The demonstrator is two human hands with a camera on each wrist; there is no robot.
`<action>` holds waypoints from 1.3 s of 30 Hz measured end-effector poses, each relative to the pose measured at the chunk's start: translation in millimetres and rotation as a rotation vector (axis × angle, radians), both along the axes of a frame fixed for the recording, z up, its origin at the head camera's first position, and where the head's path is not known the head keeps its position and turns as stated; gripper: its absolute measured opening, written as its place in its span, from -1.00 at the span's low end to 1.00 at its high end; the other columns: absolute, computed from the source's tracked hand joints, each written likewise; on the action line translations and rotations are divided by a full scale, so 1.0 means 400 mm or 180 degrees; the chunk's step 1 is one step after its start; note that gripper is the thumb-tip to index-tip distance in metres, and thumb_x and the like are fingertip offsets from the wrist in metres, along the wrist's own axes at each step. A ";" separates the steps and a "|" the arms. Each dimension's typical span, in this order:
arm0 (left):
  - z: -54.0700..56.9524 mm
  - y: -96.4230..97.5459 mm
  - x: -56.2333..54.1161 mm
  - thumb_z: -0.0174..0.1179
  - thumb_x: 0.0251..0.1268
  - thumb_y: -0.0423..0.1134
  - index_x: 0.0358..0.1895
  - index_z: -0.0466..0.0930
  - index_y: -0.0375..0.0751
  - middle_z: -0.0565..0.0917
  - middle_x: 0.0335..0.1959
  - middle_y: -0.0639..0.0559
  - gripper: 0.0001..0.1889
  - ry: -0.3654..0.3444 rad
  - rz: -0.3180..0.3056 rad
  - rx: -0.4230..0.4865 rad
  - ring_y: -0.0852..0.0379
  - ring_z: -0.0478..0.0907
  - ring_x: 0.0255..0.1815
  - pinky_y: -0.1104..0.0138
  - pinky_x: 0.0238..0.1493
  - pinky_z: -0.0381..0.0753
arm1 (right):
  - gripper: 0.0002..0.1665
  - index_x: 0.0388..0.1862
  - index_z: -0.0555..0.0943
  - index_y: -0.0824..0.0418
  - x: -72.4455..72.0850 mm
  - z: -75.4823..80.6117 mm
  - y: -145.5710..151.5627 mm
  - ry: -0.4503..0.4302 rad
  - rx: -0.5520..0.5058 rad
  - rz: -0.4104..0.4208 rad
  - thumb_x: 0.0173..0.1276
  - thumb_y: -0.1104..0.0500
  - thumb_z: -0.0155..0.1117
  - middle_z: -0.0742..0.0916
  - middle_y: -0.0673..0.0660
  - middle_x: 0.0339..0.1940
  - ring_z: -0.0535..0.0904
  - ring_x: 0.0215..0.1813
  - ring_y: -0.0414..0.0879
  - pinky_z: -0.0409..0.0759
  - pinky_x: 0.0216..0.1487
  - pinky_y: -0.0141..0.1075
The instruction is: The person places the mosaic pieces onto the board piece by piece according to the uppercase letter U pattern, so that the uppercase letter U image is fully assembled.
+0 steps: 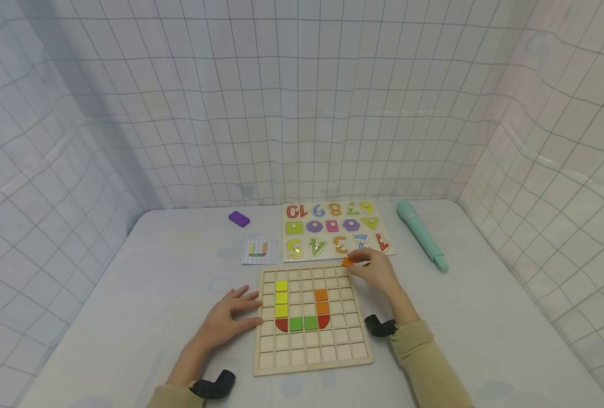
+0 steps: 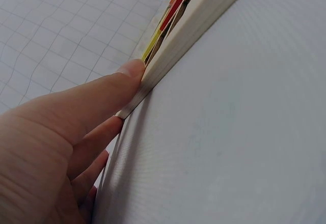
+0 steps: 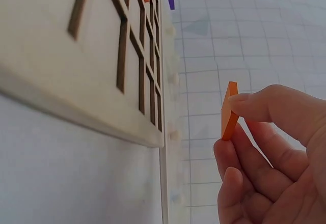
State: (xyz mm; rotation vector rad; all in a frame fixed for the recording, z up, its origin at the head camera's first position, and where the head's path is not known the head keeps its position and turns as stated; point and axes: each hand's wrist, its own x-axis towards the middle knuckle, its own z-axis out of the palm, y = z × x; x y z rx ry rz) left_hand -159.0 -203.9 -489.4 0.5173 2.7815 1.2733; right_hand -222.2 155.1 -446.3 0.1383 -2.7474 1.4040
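A wooden grid board [image 1: 304,340] lies on the table, its cells holding yellow tiles [image 1: 281,297] on the left, red rounded corner tiles [image 1: 282,324], green tiles [image 1: 303,323] along the bottom and orange tiles [image 1: 322,301] on the right. My left hand [image 1: 229,317] rests at the board's left edge with its fingers extended; in the left wrist view the thumb [image 2: 133,68] touches the rim. Between thumb and fingers, my right hand [image 1: 377,273] pinches an orange square tile [image 3: 231,111], held near the board's far right corner. Nearby lies a small pattern card [image 1: 259,251] with a U shape.
Behind the grid board sits a number and shape puzzle board [image 1: 307,218]. A purple block [image 1: 239,219] lies at the back left, and a teal stick-shaped object [image 1: 423,233] at the back right. White grid-patterned curtains [image 1: 302,113] stand around the table.
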 end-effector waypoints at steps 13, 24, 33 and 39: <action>-0.003 -0.004 0.002 0.38 -0.02 0.09 0.00 0.68 -0.06 0.52 0.21 0.01 -0.51 -0.0038 0.0031 0.0005 -0.11 0.08 0.44 -0.04 0.45 -0.07 | -0.73 -0.14 0.67 0.18 0.004 -0.001 -0.069 0.0280 -0.0113 0.0781 0.14 0.23 0.40 0.72 0.03 -0.18 0.59 -0.08 -0.07 0.60 -0.10 -0.24; -0.002 -0.001 0.000 0.41 -0.04 0.07 0.00 0.68 -0.05 0.52 0.21 0.04 -0.51 -0.0019 0.0082 -0.0020 -0.09 0.09 0.44 -0.01 0.46 -0.07 | -0.69 -0.13 0.67 0.14 0.005 -0.030 -0.098 0.0065 0.0074 0.0999 0.10 0.21 0.42 0.71 0.00 -0.19 0.58 -0.21 -0.16 0.62 -0.15 -0.32; -0.003 0.003 0.000 0.41 -0.05 0.07 -0.01 0.68 -0.03 0.52 0.20 0.06 -0.51 0.0006 0.0071 -0.0045 -0.09 0.11 0.43 -0.02 0.45 -0.04 | -0.70 -0.08 0.64 0.21 0.007 -0.051 -0.095 -0.0043 -0.0068 0.1162 0.17 0.30 0.35 0.69 0.04 -0.16 0.59 -0.12 -0.12 0.63 -0.05 -0.31; -0.003 0.003 0.000 0.40 -0.04 0.08 0.00 0.68 -0.04 0.52 0.20 0.05 -0.51 -0.0001 0.0059 -0.0053 -0.09 0.10 0.43 -0.02 0.46 -0.06 | -0.71 -0.07 0.62 0.20 0.005 -0.065 -0.094 -0.0046 -0.0027 0.1183 0.21 0.29 0.33 0.68 0.02 -0.15 0.57 -0.10 -0.13 0.62 -0.03 -0.32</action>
